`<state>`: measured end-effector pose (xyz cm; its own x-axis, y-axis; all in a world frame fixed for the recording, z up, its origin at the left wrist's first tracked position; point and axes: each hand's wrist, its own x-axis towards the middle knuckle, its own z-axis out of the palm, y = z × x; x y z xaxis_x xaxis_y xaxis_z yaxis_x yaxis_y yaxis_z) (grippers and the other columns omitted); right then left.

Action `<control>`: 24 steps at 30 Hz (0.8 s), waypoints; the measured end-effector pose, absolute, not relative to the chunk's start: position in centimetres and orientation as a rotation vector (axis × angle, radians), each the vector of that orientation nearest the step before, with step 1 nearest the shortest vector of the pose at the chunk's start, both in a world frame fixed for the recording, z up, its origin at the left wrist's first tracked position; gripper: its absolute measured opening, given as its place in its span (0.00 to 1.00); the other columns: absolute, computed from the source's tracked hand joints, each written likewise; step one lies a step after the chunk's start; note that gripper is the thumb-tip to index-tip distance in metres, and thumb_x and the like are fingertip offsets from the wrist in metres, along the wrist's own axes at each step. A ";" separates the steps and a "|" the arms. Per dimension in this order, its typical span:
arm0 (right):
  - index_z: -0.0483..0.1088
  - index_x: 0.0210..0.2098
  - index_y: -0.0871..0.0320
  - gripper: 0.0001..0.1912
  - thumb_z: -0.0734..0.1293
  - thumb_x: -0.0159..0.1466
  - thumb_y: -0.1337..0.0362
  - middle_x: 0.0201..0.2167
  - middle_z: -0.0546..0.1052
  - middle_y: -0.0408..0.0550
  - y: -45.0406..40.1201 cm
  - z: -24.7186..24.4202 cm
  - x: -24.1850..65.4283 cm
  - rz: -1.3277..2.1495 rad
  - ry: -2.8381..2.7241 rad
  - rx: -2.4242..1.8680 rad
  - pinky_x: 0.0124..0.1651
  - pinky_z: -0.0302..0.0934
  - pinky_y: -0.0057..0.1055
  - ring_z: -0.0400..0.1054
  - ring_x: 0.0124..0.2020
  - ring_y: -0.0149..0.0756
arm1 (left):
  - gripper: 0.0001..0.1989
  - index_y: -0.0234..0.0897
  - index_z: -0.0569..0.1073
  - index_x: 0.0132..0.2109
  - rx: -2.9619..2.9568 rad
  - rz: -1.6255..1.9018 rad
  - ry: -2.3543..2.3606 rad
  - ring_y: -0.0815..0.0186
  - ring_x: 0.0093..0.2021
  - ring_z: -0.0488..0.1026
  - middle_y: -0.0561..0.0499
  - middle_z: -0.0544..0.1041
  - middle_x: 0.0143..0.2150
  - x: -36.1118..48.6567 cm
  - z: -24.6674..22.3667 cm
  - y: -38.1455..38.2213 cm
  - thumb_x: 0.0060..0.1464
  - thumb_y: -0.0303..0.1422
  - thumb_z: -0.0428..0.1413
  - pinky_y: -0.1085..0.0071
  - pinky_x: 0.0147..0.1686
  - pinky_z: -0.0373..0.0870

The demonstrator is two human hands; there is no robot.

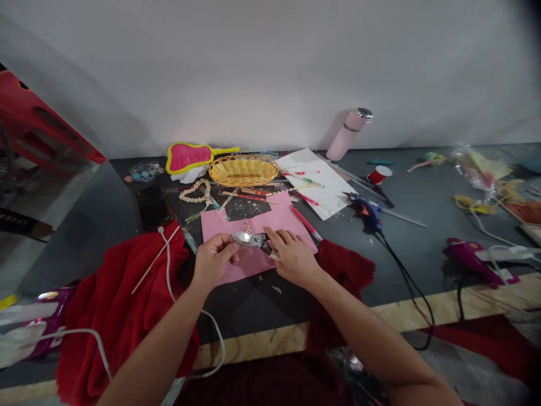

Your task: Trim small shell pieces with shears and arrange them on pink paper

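Note:
My right hand is wrapped round the handles of a pair of pruning shears, whose silver blades point left. At the blade tips is my left hand, thumb and fingers pinched together. Whatever it holds there is too small or hidden to name. Both hands are over a sheet of pink paper on the dark table. Just beyond the blades, a few small pale pieces lie on the paper. A heart-shaped ring of pale pieces rests to the far left of the sheet.
Behind the paper stand a yellow wicker basket and a pink hand-mirror shape. A glue gun with its cord, a thread spool and a pink bottle are rightward. Red cloth, a white cable and a phone lie left.

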<state>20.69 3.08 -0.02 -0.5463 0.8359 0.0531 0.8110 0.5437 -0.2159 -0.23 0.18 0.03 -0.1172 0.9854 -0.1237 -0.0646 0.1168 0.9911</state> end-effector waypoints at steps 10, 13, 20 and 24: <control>0.49 0.63 0.58 0.31 0.60 0.62 0.65 0.52 0.66 0.56 3.4 0.3 21.1 0.345 -2.653 -1.336 0.51 0.56 0.42 0.60 0.50 0.45 | 0.09 0.33 0.75 0.30 1.038 1.128 1.230 0.72 0.18 0.68 0.50 0.76 0.22 -1.1 -0.5 0.3 0.48 0.35 0.60 0.76 0.21 0.65; 0.51 0.62 0.58 0.31 0.61 0.61 0.65 0.50 0.67 0.55 3.4 0.1 21.1 0.383 -2.648 -1.297 0.51 0.57 0.39 0.62 0.49 0.43 | 0.08 0.32 0.75 0.29 1.034 1.113 1.230 0.72 0.18 0.68 0.50 0.76 0.21 -1.1 -0.1 0.3 0.47 0.35 0.61 0.77 0.21 0.65; 0.55 0.59 0.57 0.25 0.58 0.62 0.68 0.43 0.70 0.53 2.8 0.3 20.5 0.363 -2.651 -1.371 0.46 0.60 0.33 0.66 0.41 0.39 | 0.09 0.32 0.74 0.28 0.981 1.158 1.210 0.72 0.18 0.68 0.49 0.76 0.23 -0.9 -0.1 0.1 0.48 0.35 0.60 0.77 0.20 0.66; 0.53 0.60 0.57 0.27 0.60 0.62 0.68 0.44 0.71 0.53 2.8 0.2 20.3 0.351 -2.632 -1.400 0.47 0.59 0.33 0.66 0.43 0.40 | 0.09 0.33 0.74 0.30 0.981 1.184 1.188 0.72 0.20 0.69 0.51 0.75 0.22 -0.6 0.0 0.1 0.48 0.35 0.61 0.76 0.24 0.68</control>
<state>20.34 2.77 0.19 -0.5572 0.8302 0.0135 0.7978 0.5398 -0.2687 -0.64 0.08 0.02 -0.0164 0.9885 -0.1504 -0.1465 0.1464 0.9783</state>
